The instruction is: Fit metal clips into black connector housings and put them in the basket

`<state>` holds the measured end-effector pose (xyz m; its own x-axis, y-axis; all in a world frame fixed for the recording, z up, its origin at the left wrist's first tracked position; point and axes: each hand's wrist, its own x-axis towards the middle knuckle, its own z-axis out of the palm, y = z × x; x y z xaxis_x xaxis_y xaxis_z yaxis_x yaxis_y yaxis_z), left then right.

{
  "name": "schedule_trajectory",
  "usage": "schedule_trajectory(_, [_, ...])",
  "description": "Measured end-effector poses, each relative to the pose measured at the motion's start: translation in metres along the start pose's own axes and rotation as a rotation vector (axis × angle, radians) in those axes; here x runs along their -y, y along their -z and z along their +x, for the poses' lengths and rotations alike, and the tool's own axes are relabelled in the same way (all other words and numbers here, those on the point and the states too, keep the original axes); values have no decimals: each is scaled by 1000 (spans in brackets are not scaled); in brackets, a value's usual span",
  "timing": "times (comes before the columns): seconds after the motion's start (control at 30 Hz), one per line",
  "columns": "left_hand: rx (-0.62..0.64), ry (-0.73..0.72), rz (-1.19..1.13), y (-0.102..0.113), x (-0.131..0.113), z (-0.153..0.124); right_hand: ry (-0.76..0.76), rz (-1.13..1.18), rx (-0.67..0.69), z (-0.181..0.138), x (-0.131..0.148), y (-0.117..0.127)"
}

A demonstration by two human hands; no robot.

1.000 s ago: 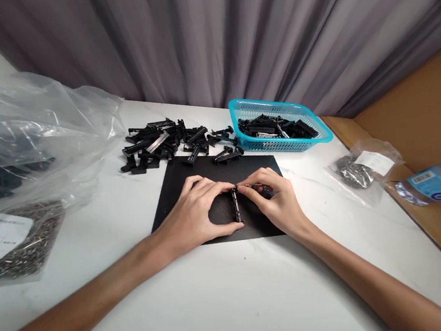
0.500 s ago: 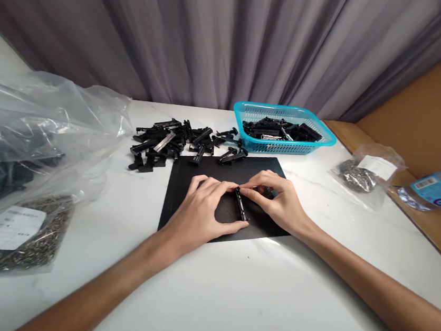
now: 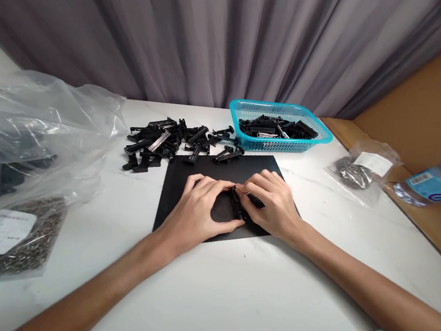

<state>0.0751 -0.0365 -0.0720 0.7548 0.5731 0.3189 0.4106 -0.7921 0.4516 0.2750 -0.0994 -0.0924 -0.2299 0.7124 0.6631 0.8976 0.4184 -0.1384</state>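
A narrow black plastic part stands lengthwise on the black mat. My left hand grips its two ends, index finger at the far end and thumb at the near end. At the part's right side is my right hand, fingers curled and fingertips pressed close to the part's upper half. A thin silvery edge shows by those fingertips, too small to name. The right fingers hide some of the part.
Beyond the mat lies a pile of black plastic parts. A blue basket holds more of them. Bags of small metal pieces lie left and right. A plastic bottle rests on cardboard at the right.
My right hand has curled in and its fingertips have come down along the part's right side. My left hand keeps its grip. The whole view has shifted slightly.
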Motion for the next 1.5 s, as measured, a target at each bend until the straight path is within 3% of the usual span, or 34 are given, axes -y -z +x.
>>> schedule_trajectory(0.37, [-35, 18, -9, -6, 3, 0, -83, 31, 6, 2, 3, 0])
schedule_trajectory(0.8, [1, 62, -54, -5, 2, -3, 74, -88, 34, -7, -7, 1])
schedule_trajectory(1.33, [-31, 16, -18, -8, 4, -2, 432, -267, 95, 5, -9, 17])
schedule_trajectory(1.43, [-36, 21, -26, -8, 5, -2, 378, -209, 87, 3, -12, 14])
schedule_trajectory(1.5, [-38, 21, -28, -8, 5, -3, 256, -94, 64, 1, -13, 10])
